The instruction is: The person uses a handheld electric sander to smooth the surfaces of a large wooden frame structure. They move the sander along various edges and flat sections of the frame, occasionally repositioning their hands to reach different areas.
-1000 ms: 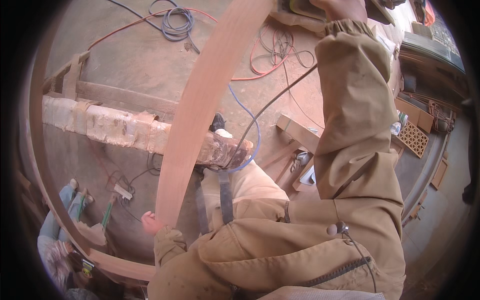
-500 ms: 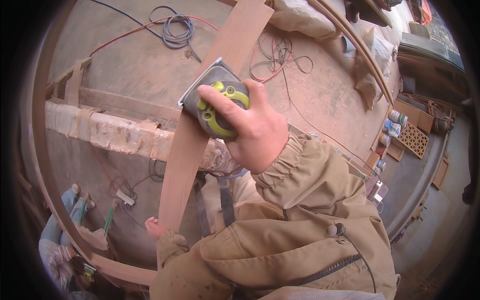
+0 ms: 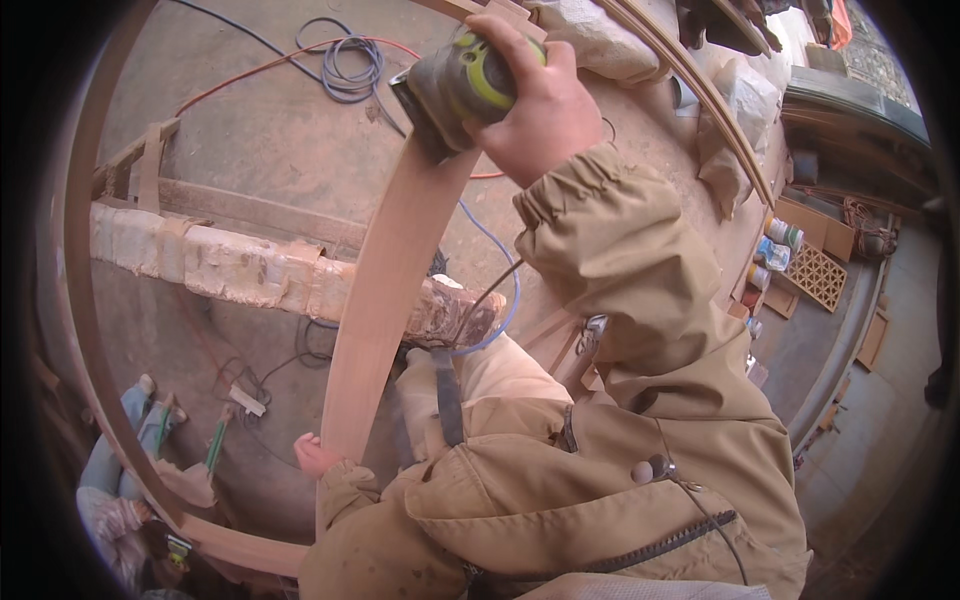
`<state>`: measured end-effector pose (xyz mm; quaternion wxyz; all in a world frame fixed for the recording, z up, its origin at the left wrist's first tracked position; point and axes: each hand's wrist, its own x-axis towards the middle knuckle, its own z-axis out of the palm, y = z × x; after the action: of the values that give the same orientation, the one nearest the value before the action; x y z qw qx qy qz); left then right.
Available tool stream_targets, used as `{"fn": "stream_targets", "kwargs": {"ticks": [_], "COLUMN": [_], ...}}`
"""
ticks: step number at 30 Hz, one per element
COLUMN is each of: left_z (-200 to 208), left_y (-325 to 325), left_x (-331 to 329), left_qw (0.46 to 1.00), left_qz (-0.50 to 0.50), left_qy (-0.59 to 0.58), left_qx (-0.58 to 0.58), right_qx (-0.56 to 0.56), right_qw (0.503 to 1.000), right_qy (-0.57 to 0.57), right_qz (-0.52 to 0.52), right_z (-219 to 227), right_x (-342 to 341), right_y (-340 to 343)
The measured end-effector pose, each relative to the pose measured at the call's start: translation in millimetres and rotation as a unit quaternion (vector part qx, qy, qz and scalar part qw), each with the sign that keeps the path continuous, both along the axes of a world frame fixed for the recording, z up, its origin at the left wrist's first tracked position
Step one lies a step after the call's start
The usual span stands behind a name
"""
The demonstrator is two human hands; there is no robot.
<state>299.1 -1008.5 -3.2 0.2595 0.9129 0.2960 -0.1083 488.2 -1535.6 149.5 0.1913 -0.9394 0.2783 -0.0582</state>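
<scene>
A long, flat, curved wooden board (image 3: 385, 265) runs from near my body up to the far side. My right hand (image 3: 552, 112) is wrapped over the top of a black and lime-green power sander (image 3: 455, 92), which sits on the board's far part. At the near end, my left hand (image 3: 318, 455) grips the board's left edge, its fingers curled and partly hidden. Under the board lies a padded support beam (image 3: 235, 268), wrapped in dusty pale sheeting and tape. A blue hose (image 3: 505, 260) loops beside its right end.
Coiled dark hose (image 3: 350, 68) and a red hose lie on the dusty floor. A curved wooden frame piece (image 3: 80, 330) sweeps round the left side. At lower left another person (image 3: 110, 500) works near a second green sander (image 3: 178, 550). White sacks (image 3: 600, 40) and cans (image 3: 785, 235) stand at right.
My right hand has slid the sander along the board, away from me toward its far end, and it is tilted more. My left hand has barely moved.
</scene>
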Motion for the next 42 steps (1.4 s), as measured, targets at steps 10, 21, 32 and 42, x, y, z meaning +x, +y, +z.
{"fn": "stream_targets", "kwargs": {"ticks": [10,21,32,42], "left_z": [0,-10,12,-19], "left_y": [-4,-1,-20,-23], "left_x": [6,2,18,38], "left_qw": [0.998,1.000,0.993,0.982], "left_qz": [-0.003,-0.007,-0.046,-0.178], "left_qy": [0.052,-0.002,0.049,0.007], "left_qx": [0.030,0.030,0.097,0.062], "right_qx": [0.010,-0.041,0.161,0.088], "right_qw": [0.999,0.994,0.965,0.963], "right_qy": [0.032,0.039,0.181,0.131], "right_qz": [-0.020,-0.091,0.101,-0.220], "right_z": [6,1,38,105], "right_x": [-5,13,-151,-342], "right_y": [0,-33,146,187]}}
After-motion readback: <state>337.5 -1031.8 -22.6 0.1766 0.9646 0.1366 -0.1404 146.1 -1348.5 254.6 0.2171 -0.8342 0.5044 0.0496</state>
